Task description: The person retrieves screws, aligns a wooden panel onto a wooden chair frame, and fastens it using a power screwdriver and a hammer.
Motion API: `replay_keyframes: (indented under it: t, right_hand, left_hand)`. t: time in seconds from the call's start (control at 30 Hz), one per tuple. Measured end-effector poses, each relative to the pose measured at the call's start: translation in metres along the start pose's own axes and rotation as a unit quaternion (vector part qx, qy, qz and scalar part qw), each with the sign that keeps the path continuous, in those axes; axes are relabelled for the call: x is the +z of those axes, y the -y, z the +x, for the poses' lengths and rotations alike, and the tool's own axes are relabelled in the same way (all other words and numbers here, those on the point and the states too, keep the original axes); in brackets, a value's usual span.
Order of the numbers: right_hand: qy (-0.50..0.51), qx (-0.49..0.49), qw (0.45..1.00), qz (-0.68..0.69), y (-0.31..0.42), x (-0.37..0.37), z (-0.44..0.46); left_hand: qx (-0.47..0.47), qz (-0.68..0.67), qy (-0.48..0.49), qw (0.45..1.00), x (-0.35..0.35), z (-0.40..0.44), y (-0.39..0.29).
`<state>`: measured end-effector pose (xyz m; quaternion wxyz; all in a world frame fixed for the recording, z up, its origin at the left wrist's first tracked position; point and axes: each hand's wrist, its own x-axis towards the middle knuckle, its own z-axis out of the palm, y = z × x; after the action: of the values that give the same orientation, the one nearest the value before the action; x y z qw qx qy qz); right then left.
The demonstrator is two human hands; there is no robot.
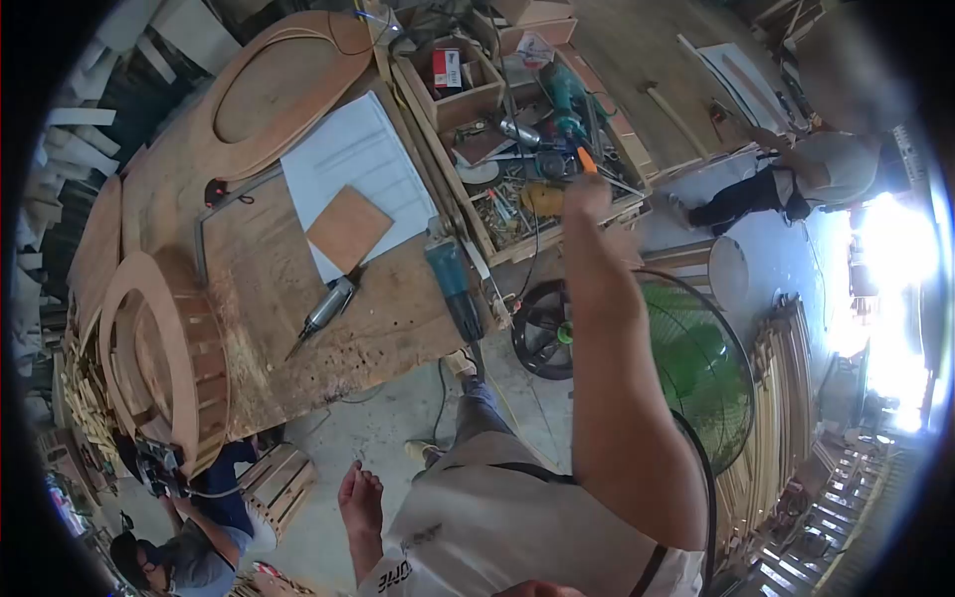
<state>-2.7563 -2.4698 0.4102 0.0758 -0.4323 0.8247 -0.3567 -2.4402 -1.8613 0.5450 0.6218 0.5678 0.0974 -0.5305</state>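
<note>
Head view: guide right hand (589, 196) into tray (510, 253), clear of cable (537, 225); grip at orange piece (586, 157), cannot tell whether closed; left hand (361, 497) outside tray, fingers curled together.

Scuffed wooden workbench (393, 303), matt paper (353, 139), rough wooden tray (567, 228), teal plastic grinder (448, 267), orange handle (586, 158) probably smooth plastic

There are two teal power tools (453, 277), one orange handle (586, 159), one square board (350, 229), one fan (691, 363).
</note>
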Motion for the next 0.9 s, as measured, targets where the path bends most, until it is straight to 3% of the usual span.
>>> replay_keyframes:
  t: [0.13,0.27,0.53,0.67,0.77,0.9]
  right_hand:
    - [0.201,0.021,0.954,-0.223,-0.011,-0.047,0.066]
    - [0.272,-0.055,0.890,-0.363,-0.011,-0.042,0.078]
    - [0.275,-0.117,0.877,-0.377,-0.016,-0.018,0.076]
    - [0.283,-0.092,0.872,-0.388,-0.003,-0.023,0.072]
    - [0.247,-0.119,0.888,-0.368,-0.042,0.001,0.085]
    - [0.216,-0.031,0.917,-0.333,0.020,-0.050,0.052]
  left_hand:
    - [0.008,-0.031,-0.021,0.999,0.001,0.003,-0.003]
    - [0.000,-0.027,-0.040,0.999,0.009,0.009,-0.006]
    - [-0.015,0.051,-0.110,0.993,0.040,0.022,-0.025]
    - [-0.015,0.042,-0.075,0.996,0.036,0.032,-0.022]
    - [-0.026,0.043,-0.075,0.996,0.033,0.030,-0.023]
    - [-0.041,0.046,-0.071,0.996,0.016,0.023,-0.027]
